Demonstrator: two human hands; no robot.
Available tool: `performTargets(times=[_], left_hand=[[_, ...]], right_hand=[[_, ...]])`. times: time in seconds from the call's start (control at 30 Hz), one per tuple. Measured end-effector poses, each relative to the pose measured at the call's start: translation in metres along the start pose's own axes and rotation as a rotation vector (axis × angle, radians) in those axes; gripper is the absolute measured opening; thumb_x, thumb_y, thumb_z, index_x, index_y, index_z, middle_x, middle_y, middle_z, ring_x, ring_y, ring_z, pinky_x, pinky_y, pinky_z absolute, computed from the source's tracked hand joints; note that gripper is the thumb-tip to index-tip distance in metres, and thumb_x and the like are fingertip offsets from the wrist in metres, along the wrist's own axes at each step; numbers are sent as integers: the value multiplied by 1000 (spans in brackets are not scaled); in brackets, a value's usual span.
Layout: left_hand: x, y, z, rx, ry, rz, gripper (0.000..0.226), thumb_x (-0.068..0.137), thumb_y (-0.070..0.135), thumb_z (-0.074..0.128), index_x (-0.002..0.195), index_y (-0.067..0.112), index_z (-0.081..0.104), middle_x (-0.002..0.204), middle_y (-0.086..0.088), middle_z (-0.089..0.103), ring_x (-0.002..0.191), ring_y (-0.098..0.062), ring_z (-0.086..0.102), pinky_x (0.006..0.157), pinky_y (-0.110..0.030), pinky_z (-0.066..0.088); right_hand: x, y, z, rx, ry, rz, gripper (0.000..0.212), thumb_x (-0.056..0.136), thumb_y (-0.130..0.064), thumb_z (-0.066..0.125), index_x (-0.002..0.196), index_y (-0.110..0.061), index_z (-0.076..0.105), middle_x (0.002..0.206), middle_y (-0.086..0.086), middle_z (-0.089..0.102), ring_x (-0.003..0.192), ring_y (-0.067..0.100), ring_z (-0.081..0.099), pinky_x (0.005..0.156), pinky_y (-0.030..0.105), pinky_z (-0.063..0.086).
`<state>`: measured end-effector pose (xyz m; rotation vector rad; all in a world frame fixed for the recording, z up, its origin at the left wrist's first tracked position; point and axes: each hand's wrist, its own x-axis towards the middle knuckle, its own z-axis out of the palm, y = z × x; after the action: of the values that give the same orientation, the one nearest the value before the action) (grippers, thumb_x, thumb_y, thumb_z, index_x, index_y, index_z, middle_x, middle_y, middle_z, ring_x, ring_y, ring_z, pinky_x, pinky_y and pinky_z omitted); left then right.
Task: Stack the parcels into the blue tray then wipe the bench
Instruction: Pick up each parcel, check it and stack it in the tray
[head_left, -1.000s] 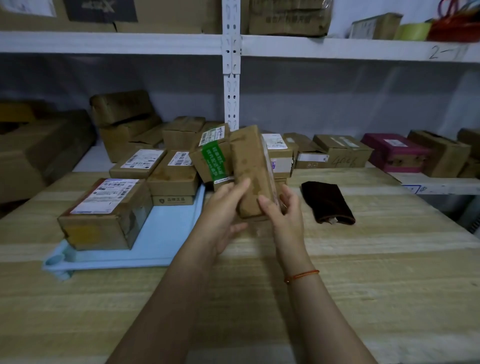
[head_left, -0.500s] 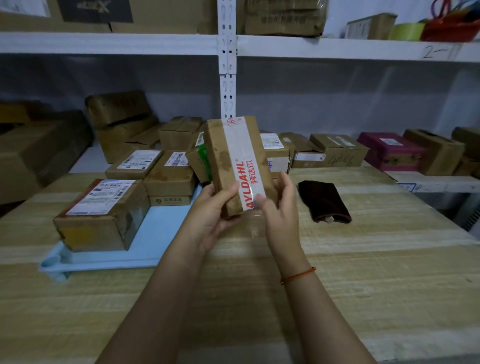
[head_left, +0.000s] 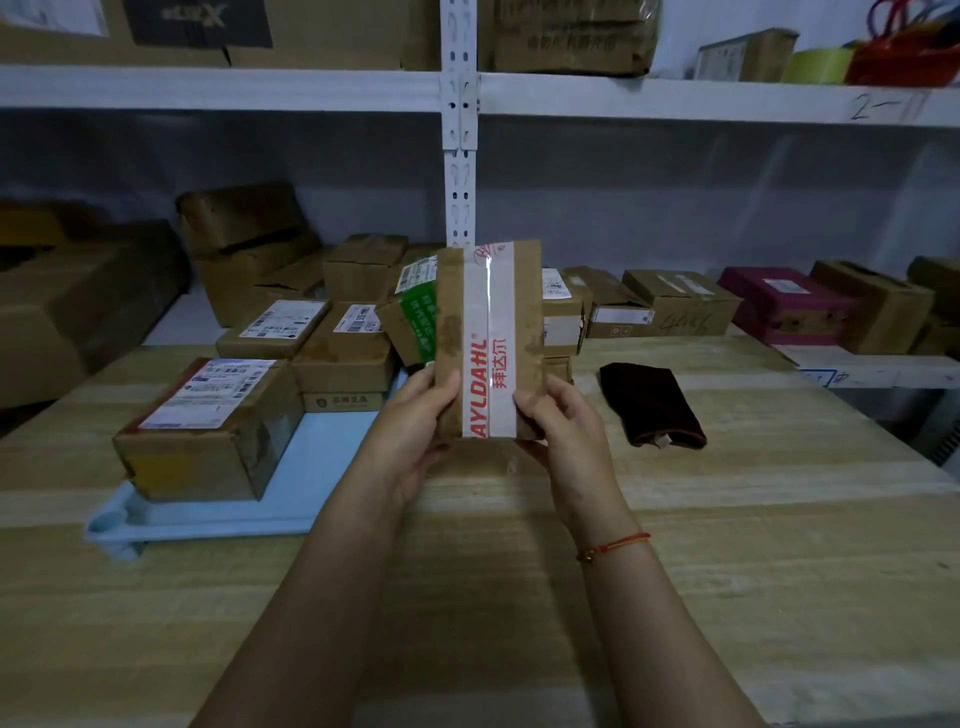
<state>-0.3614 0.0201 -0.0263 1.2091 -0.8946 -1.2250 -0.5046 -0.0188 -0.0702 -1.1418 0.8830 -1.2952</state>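
left hand, right hand, gripping taped parcel

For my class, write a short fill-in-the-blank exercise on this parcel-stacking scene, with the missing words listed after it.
1. Both hands, the left hand and the right hand, hold a brown parcel sealed with white ____.
2. The letters printed on the tape are ____.
3. The tray on the bench is coloured ____.
4. The dark cloth lies on the ____ side of the held parcel.

Missing words: tape; red; blue; right

"AYLDAHL" — parcel tape
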Motion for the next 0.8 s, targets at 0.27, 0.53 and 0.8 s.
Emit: performTargets(times=[0.27,0.53,0.8], left_hand=[[-7,9,-7,1,212,-4,19,99,26,53,112,20,66,87,3,75,74,-6,69,62,-26,49],[-26,26,-47,-38,391,29,22,96,29,55,85,17,69,66,5,73,57,-5,68,54,-19,52],[-47,29,-96,-84,496,-96,24,96,35,54,82,19,66,77,-1,73,77,-16,69,66,-29,50]], right_hand=[[-1,2,15,-26,17,13,51,90,-26,68,134,-20,45,83,-14,76,80,-1,71,70,25,54],[-10,8,64,-244,4,77,79,60,-79,61,118,-26,62,112,-7,70,103,14,66,83,33,51],[-12,26,122,-398,-113,196,80,59,-83,49,110,-25,67,89,-7,73,84,18,68,70,35,49]])
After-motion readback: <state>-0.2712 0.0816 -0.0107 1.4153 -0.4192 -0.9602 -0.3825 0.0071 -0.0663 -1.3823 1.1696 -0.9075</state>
